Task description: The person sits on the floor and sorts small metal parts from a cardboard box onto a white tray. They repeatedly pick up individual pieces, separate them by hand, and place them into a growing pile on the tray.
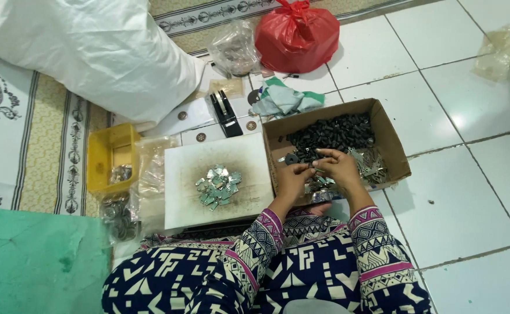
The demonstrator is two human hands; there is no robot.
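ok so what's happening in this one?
A person sits on the tiled floor, both hands over a cardboard box that holds a heap of small black parts and some metal pieces. The left hand and right hand meet on a small part held between the fingertips. Beside the box, a white board carries a pile of small shiny metal pieces. A yellow tub stands farther left.
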